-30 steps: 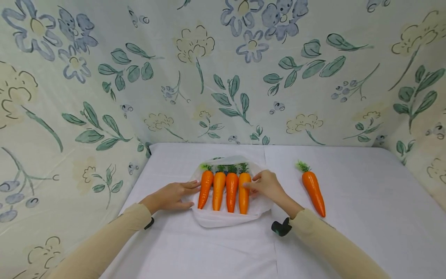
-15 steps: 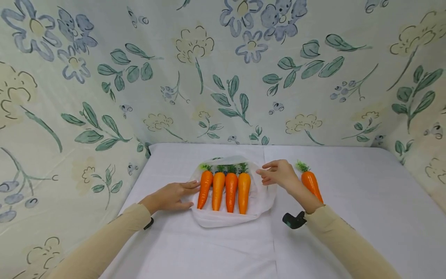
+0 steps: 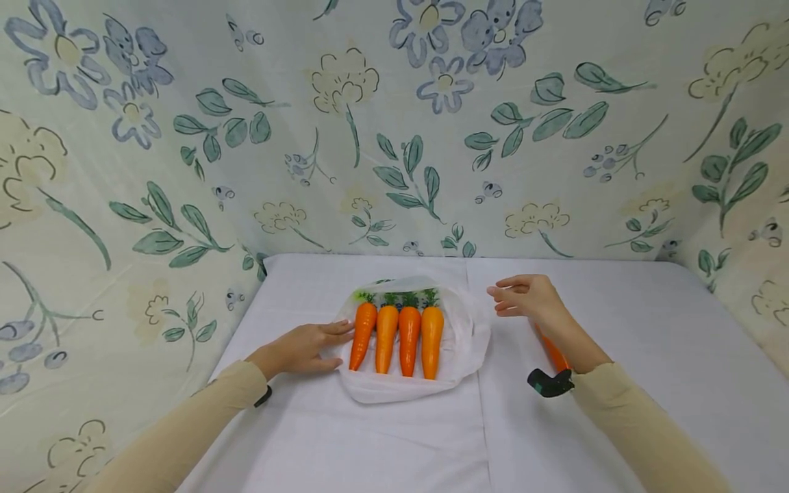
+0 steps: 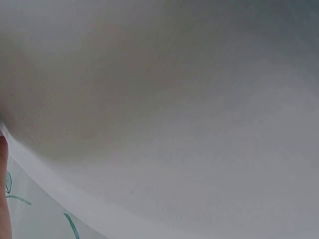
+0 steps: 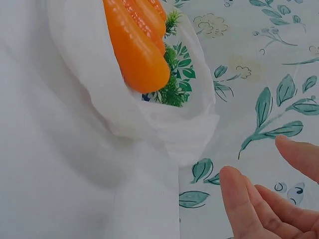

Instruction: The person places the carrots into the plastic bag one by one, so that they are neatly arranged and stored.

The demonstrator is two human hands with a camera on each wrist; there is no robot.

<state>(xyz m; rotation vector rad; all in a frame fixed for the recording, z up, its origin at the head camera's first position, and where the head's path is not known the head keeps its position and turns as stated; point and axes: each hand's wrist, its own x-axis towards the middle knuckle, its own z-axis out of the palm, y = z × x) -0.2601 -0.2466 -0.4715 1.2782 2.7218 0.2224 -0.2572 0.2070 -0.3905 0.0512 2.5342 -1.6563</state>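
Observation:
Several carrots with green tops lie side by side in the opening of a thin white bag [image 3: 401, 392]; the rightmost carrot [image 3: 432, 342] is lighter orange than the leftmost carrot [image 3: 362, 335]. My left hand [image 3: 302, 348] rests at the bag's left edge, its fingers stretched out. Holding nothing, my right hand [image 3: 531, 300] hovers right of the bag with thumb and fingers apart; the right wrist view shows its fingertips [image 5: 234, 186] clear of the bag. A separate carrot [image 3: 553, 350] lies mostly hidden behind the right hand and forearm.
A white cloth [image 3: 407, 452] covers the table. Behind it and at the sides hangs a floral curtain [image 3: 394, 239]. Black wrist cameras sit under both sleeves, the right camera [image 3: 548, 383] showing more. Pale cloth nearly fills the left wrist view.
The right hand has let go of the rightmost carrot in the bag and moved right, now covering much of the separate carrot. The bag's right side has spread slightly outward. The left hand stays put.

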